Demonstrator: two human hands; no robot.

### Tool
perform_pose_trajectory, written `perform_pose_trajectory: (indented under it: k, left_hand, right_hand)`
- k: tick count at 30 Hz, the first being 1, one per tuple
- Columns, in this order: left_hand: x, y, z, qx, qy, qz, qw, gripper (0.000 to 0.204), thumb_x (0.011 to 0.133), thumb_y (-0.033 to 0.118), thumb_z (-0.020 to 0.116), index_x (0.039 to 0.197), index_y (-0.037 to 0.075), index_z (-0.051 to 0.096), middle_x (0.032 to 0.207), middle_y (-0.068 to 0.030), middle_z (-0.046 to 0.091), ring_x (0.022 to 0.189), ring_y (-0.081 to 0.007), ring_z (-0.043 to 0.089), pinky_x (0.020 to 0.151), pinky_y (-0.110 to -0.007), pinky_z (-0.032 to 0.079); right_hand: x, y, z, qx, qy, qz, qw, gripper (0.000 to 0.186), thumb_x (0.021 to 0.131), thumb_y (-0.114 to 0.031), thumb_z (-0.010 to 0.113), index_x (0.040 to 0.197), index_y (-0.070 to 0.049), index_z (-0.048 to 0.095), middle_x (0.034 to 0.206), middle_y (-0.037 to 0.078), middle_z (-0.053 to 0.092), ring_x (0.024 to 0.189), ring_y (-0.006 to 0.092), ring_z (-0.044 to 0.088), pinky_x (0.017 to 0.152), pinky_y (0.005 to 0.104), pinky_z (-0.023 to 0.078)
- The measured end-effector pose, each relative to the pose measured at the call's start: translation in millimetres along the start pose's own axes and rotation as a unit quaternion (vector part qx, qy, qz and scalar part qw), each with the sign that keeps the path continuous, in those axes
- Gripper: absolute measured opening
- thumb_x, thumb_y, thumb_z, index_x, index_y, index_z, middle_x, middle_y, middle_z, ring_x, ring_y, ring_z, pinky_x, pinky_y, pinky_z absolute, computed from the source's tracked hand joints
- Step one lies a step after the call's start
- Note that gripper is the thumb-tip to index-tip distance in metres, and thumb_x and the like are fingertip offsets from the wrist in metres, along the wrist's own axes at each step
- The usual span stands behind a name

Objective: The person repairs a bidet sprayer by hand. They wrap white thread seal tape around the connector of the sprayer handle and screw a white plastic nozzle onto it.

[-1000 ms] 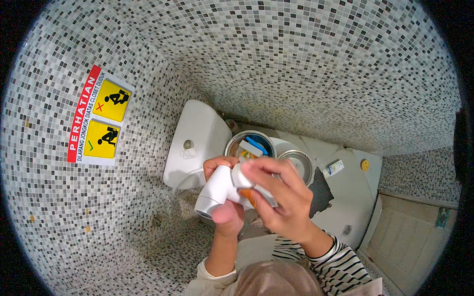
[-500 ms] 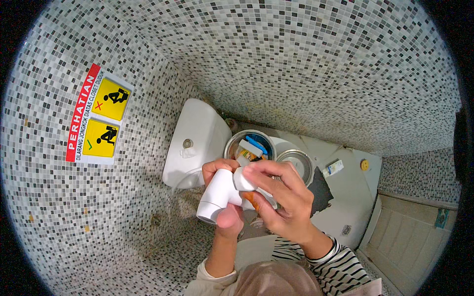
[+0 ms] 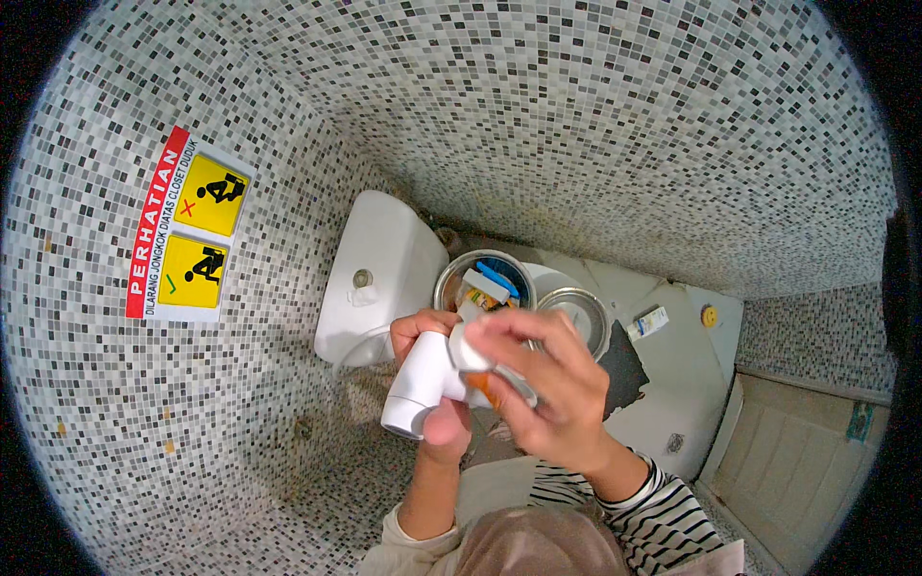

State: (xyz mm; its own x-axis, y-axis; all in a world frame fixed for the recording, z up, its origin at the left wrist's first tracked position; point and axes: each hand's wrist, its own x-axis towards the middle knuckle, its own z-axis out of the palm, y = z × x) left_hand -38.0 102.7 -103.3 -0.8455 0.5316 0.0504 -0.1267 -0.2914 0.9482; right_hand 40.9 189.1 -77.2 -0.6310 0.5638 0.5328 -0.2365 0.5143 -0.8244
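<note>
From my end: left hand (image 3: 446, 430) wrapped around white fitting (image 3: 420, 379), right hand (image 3: 555, 389) pinching its round cap (image 3: 467, 352), bit blurry; fitting's midair, below metal bowl (image 3: 442, 288) rim in view; my worry: smooth plastic, loose grip, fitting twists and drops

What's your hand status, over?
Left hand holding white pipe-shaped fitting. Right hand on its white round cap, blurred. Nothing blocking; metal bowl lies beyond.
</note>
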Motion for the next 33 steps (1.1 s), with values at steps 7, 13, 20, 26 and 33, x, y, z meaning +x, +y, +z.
perform_pose_trajectory:
  k: [7,13,20,26,33]
  left_hand:
    - [2.5,-2.9,3.2,0.009,0.019,0.031,0.999,0.096,0.047,0.080,0.065,0.102,0.006,0.038,0.092,-0.0061,0.043,0.084,-0.0140,0.044,0.075,-0.027,0.039]
    - [4.2,2.6,7.5,-0.029,-0.029,0.012,0.999,0.097,0.049,0.086,0.054,0.099,0.004,0.040,0.087,-0.0063,0.042,0.077,-0.0145,0.043,0.068,-0.027,0.038]
    - [4.8,-1.3,5.5,-0.049,-0.028,-0.015,0.998,0.100,0.049,0.087,0.052,0.102,0.004,0.039,0.088,-0.0066,0.044,0.078,-0.0142,0.044,0.070,-0.027,0.038]
    - [6.9,1.1,11.5,0.009,0.019,-0.010,1.000,0.104,0.048,0.090,0.047,0.104,0.003,0.041,0.090,-0.0063,0.046,0.080,-0.0135,0.046,0.071,-0.026,0.038]
    - [3.4,-4.3,5.2,0.036,0.004,0.027,0.999,0.097,0.056,0.088,0.044,0.105,0.005,0.039,0.095,-0.0085,0.048,0.087,-0.0167,0.051,0.076,-0.030,0.045]
  right_hand:
    - [5.1,13.6,-1.2,0.015,-0.001,0.031,0.999,0.037,0.070,0.001,0.065,0.107,-0.001,0.062,0.098,0.012,0.058,0.086,0.0235,0.057,0.073,0.0319,0.047]
    - [0.1,31.2,-5.5,0.388,0.077,0.267,0.879,0.038,0.080,0.004,0.059,0.117,-0.001,0.052,0.107,0.004,0.056,0.096,0.0123,0.054,0.083,0.0273,0.045]
    - [-2.7,32.1,-12.5,0.426,0.025,0.262,0.866,0.042,0.079,0.006,0.061,0.119,-0.001,0.050,0.114,0.006,0.053,0.104,0.0154,0.054,0.087,0.0306,0.046]
    - [-16.2,19.1,0.6,0.356,0.064,0.191,0.912,0.046,0.075,0.001,0.068,0.118,0.000,0.052,0.117,0.010,0.053,0.100,0.0182,0.055,0.081,0.0296,0.047]
    - [-21.0,19.3,10.7,0.250,0.065,0.140,0.956,0.042,0.074,0.002,0.067,0.114,0.000,0.057,0.113,0.015,0.055,0.095,0.0175,0.055,0.074,0.0268,0.048]
